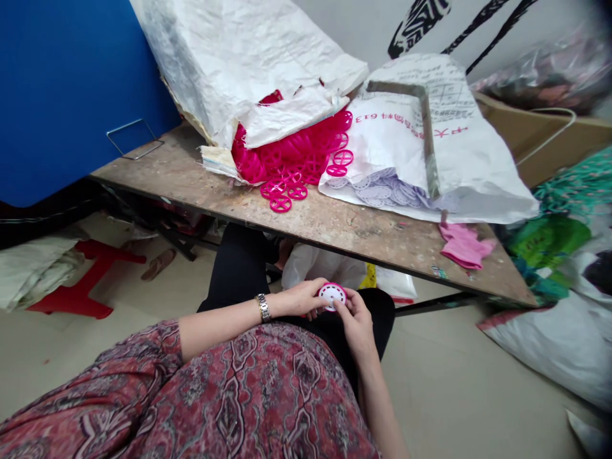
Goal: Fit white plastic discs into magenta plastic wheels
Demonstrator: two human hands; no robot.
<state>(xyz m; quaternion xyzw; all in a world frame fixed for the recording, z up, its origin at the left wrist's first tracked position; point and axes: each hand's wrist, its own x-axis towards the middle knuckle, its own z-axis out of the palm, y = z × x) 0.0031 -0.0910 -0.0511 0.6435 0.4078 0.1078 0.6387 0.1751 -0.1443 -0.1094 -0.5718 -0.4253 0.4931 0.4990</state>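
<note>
Over my lap, both hands hold one small round piece, a white disc with dark slots set against a pink ring. My left hand, with a metal watch at the wrist, grips its left edge. On its right side, my right hand pinches it with thumb and fingers. Pink spoked wheels spill from a torn white sack onto the table. Pale purple slotted discs lie in a pile on a flat white sack to the right.
A grey angled bar rests on the flat sack. Near the table's right end lies a pink cloth. A bent wire stand is at the left end. A red stool stands on the floor at left; filled bags lie at right.
</note>
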